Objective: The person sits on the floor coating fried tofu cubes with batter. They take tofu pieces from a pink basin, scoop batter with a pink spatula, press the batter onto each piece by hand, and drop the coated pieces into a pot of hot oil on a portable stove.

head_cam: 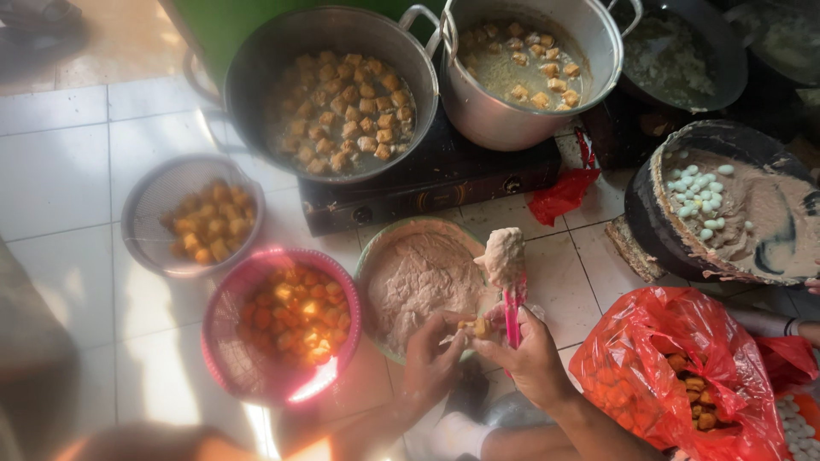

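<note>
My right hand (pixel 531 354) grips a pink-handled utensil (pixel 512 312) that stands upright with a lump of pale paste (pixel 504 254) on its tip. My left hand (pixel 431 358) pinches a small fried tofu cube (pixel 478 327) against the right hand's fingers. Both hands hover at the near edge of a green-rimmed bowl (pixel 374 256) filled with beige paste (pixel 423 277).
A pink basket (pixel 224 341) and a grey strainer (pixel 141 201) hold fried tofu on the white tiled floor. Two metal pots (pixel 256 77) (pixel 495 119) with tofu sit on a dark stove (pixel 427 183). A red plastic bag (pixel 658 358) of tofu lies right, a dark pan (pixel 649 213) with batter and white eggs beyond.
</note>
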